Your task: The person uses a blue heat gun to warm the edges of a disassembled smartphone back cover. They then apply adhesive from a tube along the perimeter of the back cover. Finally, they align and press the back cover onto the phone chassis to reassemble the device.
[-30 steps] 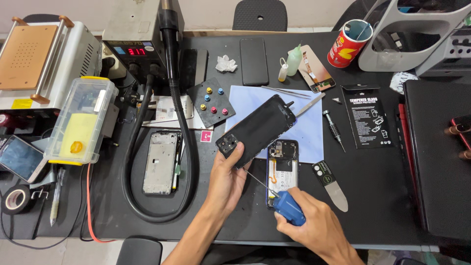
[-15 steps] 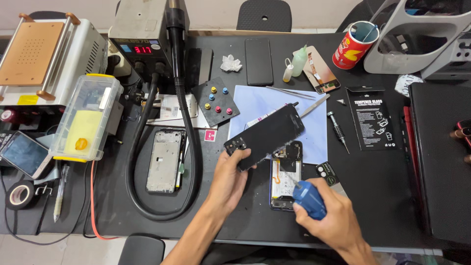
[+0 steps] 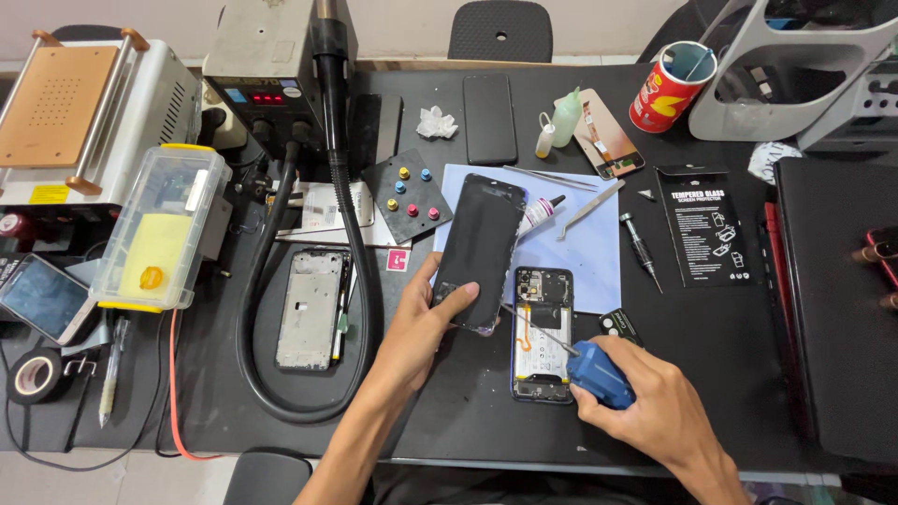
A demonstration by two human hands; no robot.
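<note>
My left hand [image 3: 426, 327] grips the lower end of a black phone screen panel [image 3: 482, 245], which tilts up and away over the blue mat [image 3: 585, 238]. My right hand [image 3: 655, 411] holds a blue-handled screwdriver [image 3: 599, 374]. Its thin shaft points up-left to the opened phone body [image 3: 541, 337], which lies flat on the black table with its insides showing. The screen panel's lower edge sits just left of the phone body.
A bare phone frame [image 3: 309, 309] lies inside a looped black hose [image 3: 360, 243]. A magnetic screw tray [image 3: 407, 192], glue tube, tweezers [image 3: 589, 206], another screwdriver [image 3: 641, 248], a screen-protector pack [image 3: 702, 224], a red cup [image 3: 669, 84], a hot-air station [image 3: 271, 75] and a laptop [image 3: 837, 299] surround the mat.
My left hand has turned the screen panel from slanting to more upright. My right hand moved the screwdriver right, then set its tip on the phone body.
</note>
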